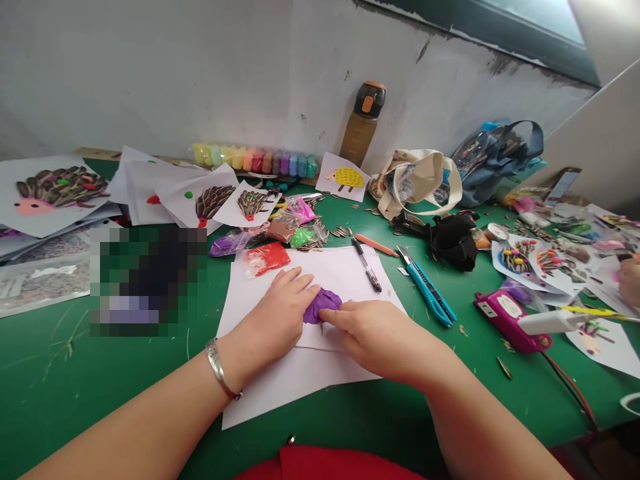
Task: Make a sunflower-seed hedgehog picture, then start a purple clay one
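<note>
A flattened lump of purple modelling clay (321, 306) lies on white paper (260, 393) in front of me. My left hand (283, 310) lies flat on the sheet, its fingers stretched out and touching the clay's left edge. From the other side my right hand (373, 330) presses a stretched index finger onto the clay, while its other fingers bend beneath the palm and are partly hidden. Just beyond my left fingertips is a packet of red clay (267, 259). A black pen (367, 265) rests on the paper's upper right.
A blue utility knife (427, 287) and an orange pen (376, 245) lie to the right, near a magenta device (513, 320). Clay packets (303, 233) and seeds are behind the paper. A bottle (361, 123) stands at the wall. Another person's hand (630, 280) shows at far right.
</note>
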Tool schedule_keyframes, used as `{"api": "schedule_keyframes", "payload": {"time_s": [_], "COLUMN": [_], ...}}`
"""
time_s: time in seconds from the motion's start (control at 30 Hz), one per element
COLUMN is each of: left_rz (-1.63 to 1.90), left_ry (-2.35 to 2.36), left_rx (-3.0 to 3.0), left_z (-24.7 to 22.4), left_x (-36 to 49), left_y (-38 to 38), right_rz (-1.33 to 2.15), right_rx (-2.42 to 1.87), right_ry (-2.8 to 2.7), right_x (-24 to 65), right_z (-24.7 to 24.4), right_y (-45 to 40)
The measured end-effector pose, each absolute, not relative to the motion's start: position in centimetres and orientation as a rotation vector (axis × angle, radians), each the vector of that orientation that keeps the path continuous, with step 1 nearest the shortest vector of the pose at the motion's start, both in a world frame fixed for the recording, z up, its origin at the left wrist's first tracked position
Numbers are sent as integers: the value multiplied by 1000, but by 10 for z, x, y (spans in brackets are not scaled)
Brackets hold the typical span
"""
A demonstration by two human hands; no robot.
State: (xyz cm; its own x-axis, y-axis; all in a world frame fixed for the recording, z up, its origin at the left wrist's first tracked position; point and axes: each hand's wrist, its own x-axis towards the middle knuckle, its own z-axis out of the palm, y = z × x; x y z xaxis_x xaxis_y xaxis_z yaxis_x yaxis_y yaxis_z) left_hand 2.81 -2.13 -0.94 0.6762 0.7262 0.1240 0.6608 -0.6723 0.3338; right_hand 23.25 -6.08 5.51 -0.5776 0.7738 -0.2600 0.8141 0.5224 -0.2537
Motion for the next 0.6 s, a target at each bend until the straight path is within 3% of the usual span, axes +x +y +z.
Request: {"api": "schedule_keyframes", "payload": {"time_s": [0.4,0.6], "left_rz": [336,353], "left_ry": [1102,1133], "left_rx": [2648,2651], "left_z": [-9,-8], "left_x": [30,29], "left_y": [-21,-22], "right_rz": [-735,-673], "right_rx": [1474,1377], "right_ry": [2674,2642], "right_x": [238,234], "right_z": [60,55], "right_y": [-58,-58]}}
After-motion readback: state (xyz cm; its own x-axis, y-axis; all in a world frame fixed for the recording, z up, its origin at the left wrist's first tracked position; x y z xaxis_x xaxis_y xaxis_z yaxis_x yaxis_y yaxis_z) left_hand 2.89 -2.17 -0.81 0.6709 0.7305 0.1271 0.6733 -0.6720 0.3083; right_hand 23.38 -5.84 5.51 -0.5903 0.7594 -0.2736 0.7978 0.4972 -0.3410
